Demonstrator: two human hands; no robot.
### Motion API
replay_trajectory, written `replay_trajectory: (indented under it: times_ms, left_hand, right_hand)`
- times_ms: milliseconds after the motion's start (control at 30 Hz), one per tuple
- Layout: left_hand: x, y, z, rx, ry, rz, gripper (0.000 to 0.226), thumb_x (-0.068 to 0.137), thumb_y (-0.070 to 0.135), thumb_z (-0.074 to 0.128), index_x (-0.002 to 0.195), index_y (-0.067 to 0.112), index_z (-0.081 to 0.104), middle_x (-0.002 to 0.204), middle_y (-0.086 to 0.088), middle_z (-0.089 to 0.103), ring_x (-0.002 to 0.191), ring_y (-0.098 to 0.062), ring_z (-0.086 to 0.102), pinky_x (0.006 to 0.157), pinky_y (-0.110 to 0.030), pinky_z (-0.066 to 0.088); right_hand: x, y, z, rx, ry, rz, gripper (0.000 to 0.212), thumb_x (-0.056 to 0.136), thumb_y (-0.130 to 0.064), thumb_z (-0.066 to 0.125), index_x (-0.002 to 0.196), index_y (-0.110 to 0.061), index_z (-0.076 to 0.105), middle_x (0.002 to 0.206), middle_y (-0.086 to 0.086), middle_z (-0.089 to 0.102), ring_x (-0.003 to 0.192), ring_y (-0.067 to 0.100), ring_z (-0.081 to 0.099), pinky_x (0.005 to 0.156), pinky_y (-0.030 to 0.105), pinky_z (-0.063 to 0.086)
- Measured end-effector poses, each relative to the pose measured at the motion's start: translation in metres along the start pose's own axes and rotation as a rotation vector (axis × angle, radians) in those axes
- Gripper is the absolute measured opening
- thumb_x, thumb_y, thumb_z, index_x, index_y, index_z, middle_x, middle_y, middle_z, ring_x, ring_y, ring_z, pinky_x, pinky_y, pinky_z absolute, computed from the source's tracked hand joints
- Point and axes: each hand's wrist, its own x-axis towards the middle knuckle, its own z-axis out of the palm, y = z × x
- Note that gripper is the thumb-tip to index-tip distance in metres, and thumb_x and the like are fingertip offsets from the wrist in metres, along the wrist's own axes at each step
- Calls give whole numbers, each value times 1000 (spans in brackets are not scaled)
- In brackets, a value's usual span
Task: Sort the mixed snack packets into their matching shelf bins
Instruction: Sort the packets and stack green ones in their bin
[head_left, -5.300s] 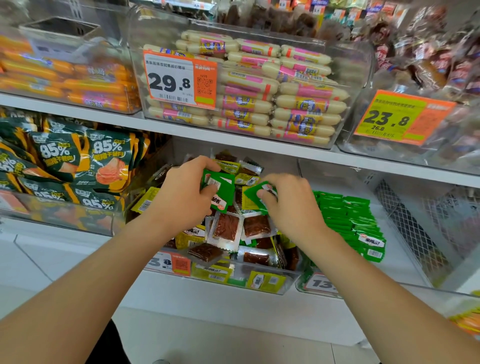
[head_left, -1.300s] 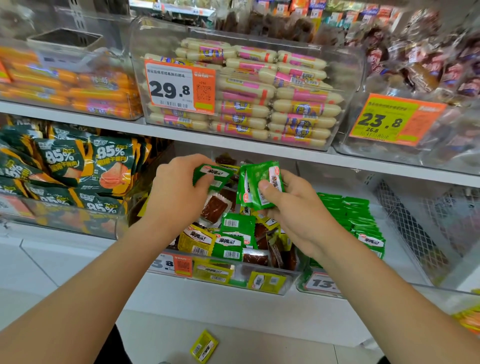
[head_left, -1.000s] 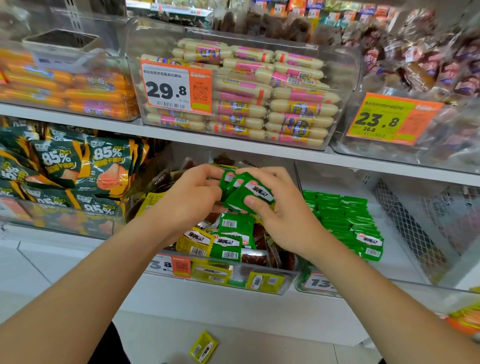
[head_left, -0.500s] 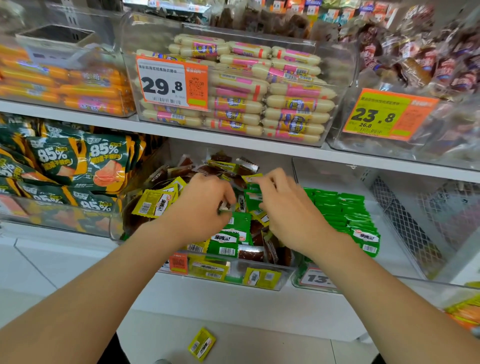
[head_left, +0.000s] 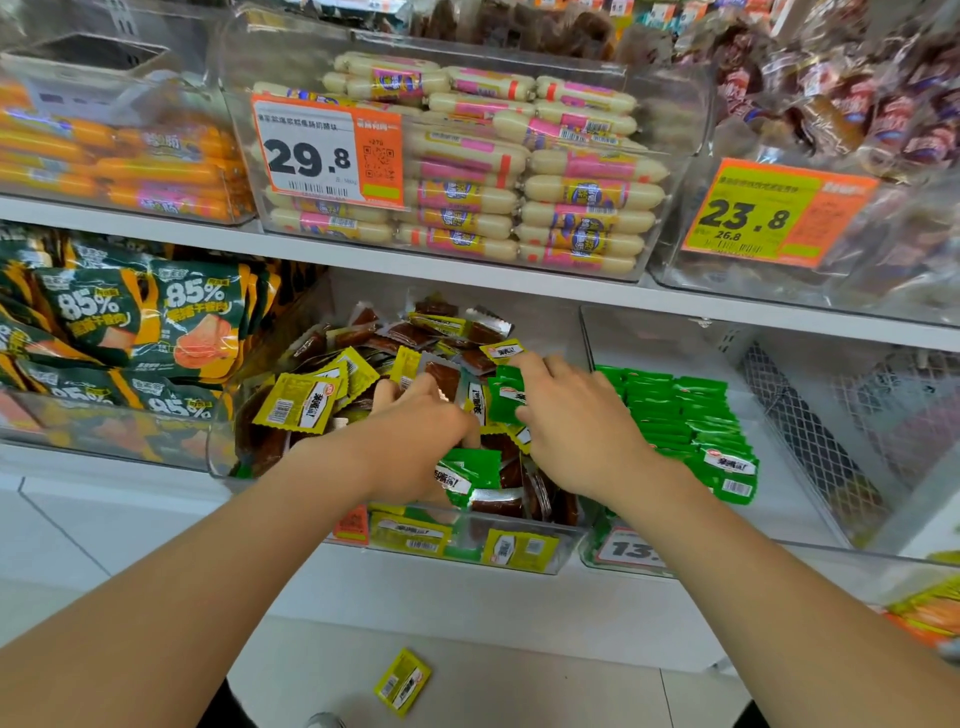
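A clear middle bin (head_left: 540, 564) holds mixed yellow packets (head_left: 301, 402), brown packets (head_left: 441, 371) and a few green packets (head_left: 467, 475). My left hand (head_left: 415, 436) reaches into this pile with its fingers stretched forward among the packets. My right hand (head_left: 576, 423) is beside it and pinches a small bunch of green packets (head_left: 504, 397) between thumb and fingers. To the right, another clear bin (head_left: 631, 564) holds tidy rows of the same green packets (head_left: 675, 415). One yellow packet (head_left: 402, 680) lies on the floor below.
Green and orange "85%" bags (head_left: 156, 322) fill the bin on the left. The shelf above carries bins of pale sausages (head_left: 571, 197) with a 29.8 tag (head_left: 322, 156), and orange sausages (head_left: 130, 166). A wire mesh divider (head_left: 831, 447) stands at the right.
Both hands have dropped from above the bin into the pile. The green bunch stays in my right hand. Yellow packets on the left of the bin got pushed up and aside.
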Motion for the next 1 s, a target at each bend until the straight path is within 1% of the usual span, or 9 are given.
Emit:
replay_trajectory:
  times_ms: [167, 333, 467, 567, 633, 700, 800, 900, 1000]
  left_hand:
    - [-1, -1, -2, -205, 64, -43, 51, 72, 44, 91, 112, 35, 60, 106, 14, 57, 111, -15, 44, 93, -40, 21]
    - [-1, -15, -7, -301, 184, -82, 23, 87, 52, 77, 98, 38, 64, 92, 14, 61, 109, -18, 45, 101, -50, 32]
    - [-8, -22, -16, -665, 374, -88, 17, 100, 39, 67, 110, 26, 67, 93, 9, 72, 83, -7, 66, 75, -38, 55]
    - [-13, -10, -21, -1004, 495, -153, 20, 106, 29, 58, 125, 26, 62, 109, 15, 75, 96, 2, 70, 83, -21, 54]
    - [-15, 2, -23, -1267, 473, -200, 19, 108, 27, 55, 126, 26, 62, 110, 16, 76, 97, 4, 71, 88, -19, 54]
    - [-12, 14, -25, -1425, 470, -240, 18, 110, 22, 52, 122, 18, 63, 108, 7, 76, 93, 3, 72, 89, -22, 56]
    - [-10, 33, -31, -1801, 489, -325, 26, 108, 16, 43, 117, 11, 67, 108, -8, 74, 84, -15, 71, 73, -34, 58]
    - [-4, 37, -28, -1983, 527, -357, 37, 106, 21, 39, 117, 7, 72, 113, -19, 76, 99, -30, 71, 87, -47, 54]
    - [-5, 40, -28, -2031, 509, -269, 56, 111, 47, 33, 127, 7, 69, 120, -19, 74, 113, -26, 71, 101, -43, 50]
  right_hand:
    - [-1, 1, -5, 127, 46, 20, 54, 102, -22, 60, 151, -17, 36, 133, 13, 57, 117, 36, 59, 93, 46, 47]
    - [-4, -2, -15, 382, 139, 59, 51, 105, -20, 57, 151, -18, 35, 137, 10, 53, 119, 29, 55, 95, 44, 48]
    - [-11, -10, -28, 591, 295, 100, 46, 107, -24, 54, 150, -19, 39, 135, 0, 55, 121, 16, 53, 95, 30, 42]
    - [-17, -23, -37, 1021, 385, 206, 32, 107, -25, 55, 139, -23, 52, 113, -9, 68, 100, 3, 63, 85, 20, 47]
    - [-17, -32, -38, 1436, 283, 299, 21, 107, -28, 56, 127, -27, 63, 114, -7, 73, 109, 9, 68, 95, 30, 52]
    - [-17, -38, -32, 1610, 182, 337, 21, 108, -26, 56, 126, -25, 66, 118, -3, 75, 113, 18, 70, 96, 40, 55]
    - [-19, -49, -27, 1522, 129, 310, 25, 109, -20, 54, 132, -24, 62, 118, -6, 75, 109, 9, 71, 90, 27, 57]
    - [-18, -52, -26, 1465, 93, 279, 24, 109, -21, 54, 130, -26, 64, 119, -7, 75, 112, 10, 70, 103, 38, 54]
    - [-18, -56, -27, 1456, 63, 316, 22, 109, -31, 53, 128, -30, 64, 126, -5, 70, 119, 12, 65, 109, 44, 49]
